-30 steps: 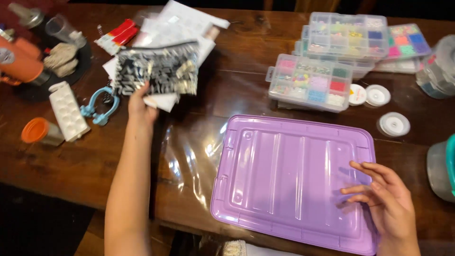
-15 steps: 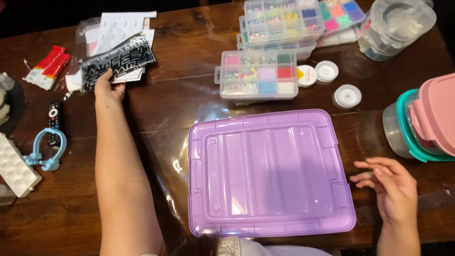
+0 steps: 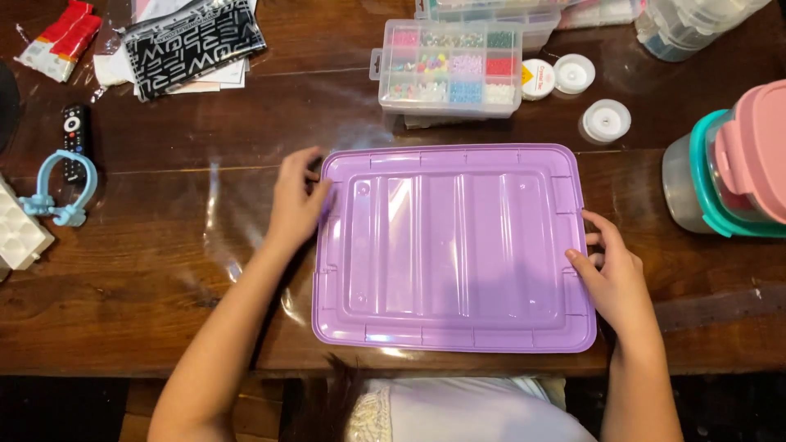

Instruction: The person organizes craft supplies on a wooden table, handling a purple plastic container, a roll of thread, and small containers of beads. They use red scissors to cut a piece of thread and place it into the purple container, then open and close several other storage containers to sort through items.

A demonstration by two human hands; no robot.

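Note:
A purple plastic lid (image 3: 454,245) lies flat on the dark wooden table (image 3: 164,270) in front of me. My left hand (image 3: 296,200) rests against its left edge, fingers curled onto the rim. At the opposite side my right hand (image 3: 612,266) touches the right edge near a latch, fingers bent on the rim. Both hands bracket the lid, one on each short side.
A clear compartment box of coloured beads (image 3: 450,67) stands behind the lid, with three small white round spools (image 3: 606,120) to its right. Stacked round containers with pink and teal lids (image 3: 733,168) stand at right. A black patterned pouch (image 3: 192,45), remote (image 3: 74,135) and blue clip (image 3: 61,192) lie at left.
My left hand left the black pouch and came back to the lid's left edge. My right hand moved up onto the lid's right edge. The view shifted so the lid sits centred.

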